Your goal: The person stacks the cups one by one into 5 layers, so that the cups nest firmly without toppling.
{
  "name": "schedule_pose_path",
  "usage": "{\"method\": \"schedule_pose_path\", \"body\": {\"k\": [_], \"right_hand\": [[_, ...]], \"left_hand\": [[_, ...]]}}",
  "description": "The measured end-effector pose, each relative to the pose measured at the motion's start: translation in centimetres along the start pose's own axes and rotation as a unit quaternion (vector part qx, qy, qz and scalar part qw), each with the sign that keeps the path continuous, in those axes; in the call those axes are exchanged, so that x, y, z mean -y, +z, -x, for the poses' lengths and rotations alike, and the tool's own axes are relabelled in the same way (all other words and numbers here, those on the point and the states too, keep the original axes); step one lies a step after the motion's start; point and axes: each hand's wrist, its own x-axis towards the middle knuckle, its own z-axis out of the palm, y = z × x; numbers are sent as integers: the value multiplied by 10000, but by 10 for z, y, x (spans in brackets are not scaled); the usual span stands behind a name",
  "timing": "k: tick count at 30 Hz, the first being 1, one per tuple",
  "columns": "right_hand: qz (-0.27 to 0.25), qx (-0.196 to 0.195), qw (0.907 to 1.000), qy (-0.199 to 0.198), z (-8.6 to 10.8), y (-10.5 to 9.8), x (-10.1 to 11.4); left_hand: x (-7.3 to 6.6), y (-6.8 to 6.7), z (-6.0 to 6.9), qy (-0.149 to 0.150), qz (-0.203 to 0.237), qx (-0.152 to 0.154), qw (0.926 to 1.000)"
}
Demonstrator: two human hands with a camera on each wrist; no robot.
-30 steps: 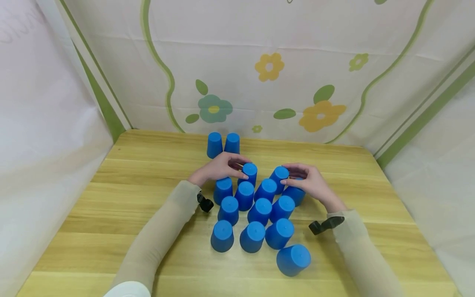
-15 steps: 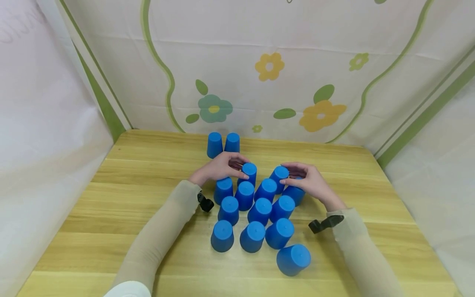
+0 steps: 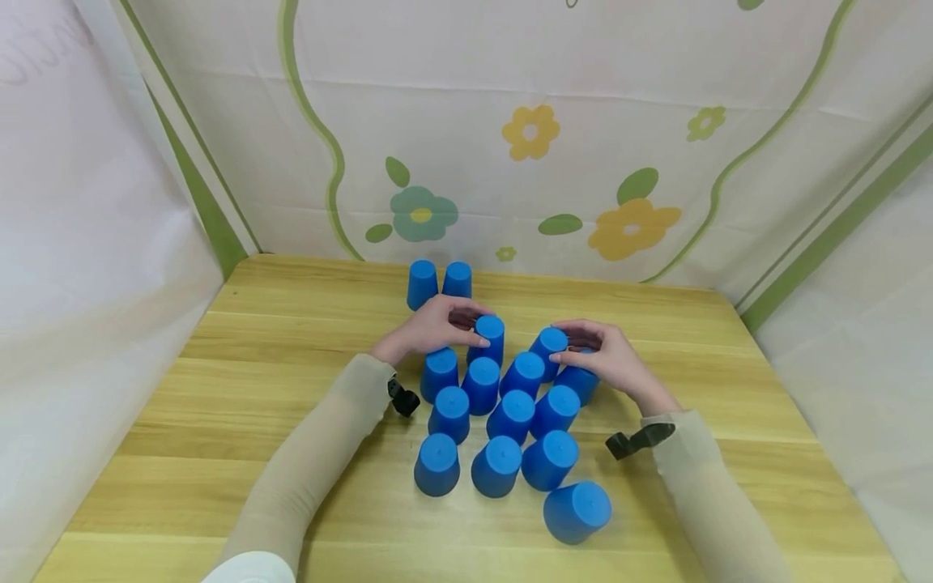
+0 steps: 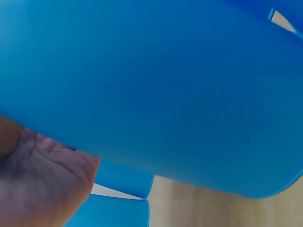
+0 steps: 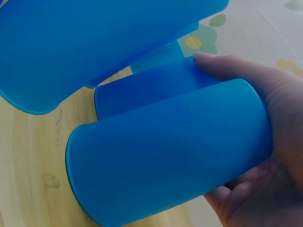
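Observation:
Upside-down blue cups stand in a cluster on the wooden table. My left hand [image 3: 436, 325] pinches a cup [image 3: 490, 338] at the cluster's back left, thumb in front and fingers behind; the left wrist view shows the palm [image 4: 42, 184] beside a large blue cup [image 4: 156, 94]. On the back right, my right hand [image 3: 609, 353] has its thumb and fingers round a cup [image 3: 548, 350]. Under that hand another cup [image 3: 577, 384] stands close to the palm, seen in the right wrist view as the nearer cup [image 5: 170, 151] with the thumb reaching past it.
Two more cups [image 3: 422, 285] stand at the back, behind my left hand. Rows of cups [image 3: 510, 416] fill the middle, and a single cup [image 3: 577, 512] is nearest the front right. A white curtain with printed flowers [image 3: 530, 132] rises behind the wooden table [image 3: 291, 340].
The cup in my left hand has risen slightly, and the hand with it. My right hand has stayed in place.

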Motion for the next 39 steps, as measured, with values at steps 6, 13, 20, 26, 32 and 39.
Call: {"method": "schedule_pose_path", "body": {"k": [6,13,20,26,32,39], "right_hand": [[-72,-26,10000,-3,1,1,0],[-126,-32,9999,-44,2,2,0],[-111,-50,9999,-45,3,2,-1],[-107,-45,9999,-37,4,2,-1],[-165,-6,9998,-65,5,2,-2],[-216,23,9997,-117,6,4,-3]], "left_hand": [[-5,-6,-2,53,-105,-331,9994],[-20,-19,-6,113,-108,-707,9974],[-33,-28,-18,320,162,-854,9957],[-40,-38,-35,601,152,-1095,9921],[-40,-49,-49,469,-125,-1396,9890],[-30,-54,-58,-77,-299,-1543,9875]]}}
